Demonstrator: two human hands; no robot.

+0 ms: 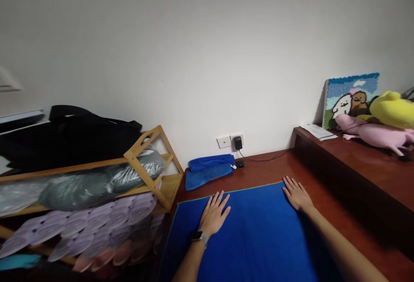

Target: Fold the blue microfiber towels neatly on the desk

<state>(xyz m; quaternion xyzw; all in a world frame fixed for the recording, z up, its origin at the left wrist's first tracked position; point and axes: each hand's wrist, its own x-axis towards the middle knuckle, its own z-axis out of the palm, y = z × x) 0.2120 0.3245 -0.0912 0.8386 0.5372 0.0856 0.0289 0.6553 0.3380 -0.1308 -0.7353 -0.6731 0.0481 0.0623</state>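
Observation:
A blue cloth (255,230) with a thin green edge lies spread over the reddish-brown wooden surface. Flat on its upper left part rests my left hand (214,214), fingers spread, a watch on the wrist. My right hand (297,193) is at the cloth's upper right corner, palm down with fingers stretched out, partly over the bare wood. Neither hand grips anything. Behind the spread cloth, near the wall, two folded blue cloths (210,170) lie together, one with a small white tag.
To the left stands a wooden rack (164,187) with a black bag (77,133), plastic-wrapped bundles and several lilac slippers (119,215). A black plug (238,142) sits in the wall socket, its cable trailing right. The raised ledge at right carries papers (318,132), a dog picture (352,98) and plush toys (378,134).

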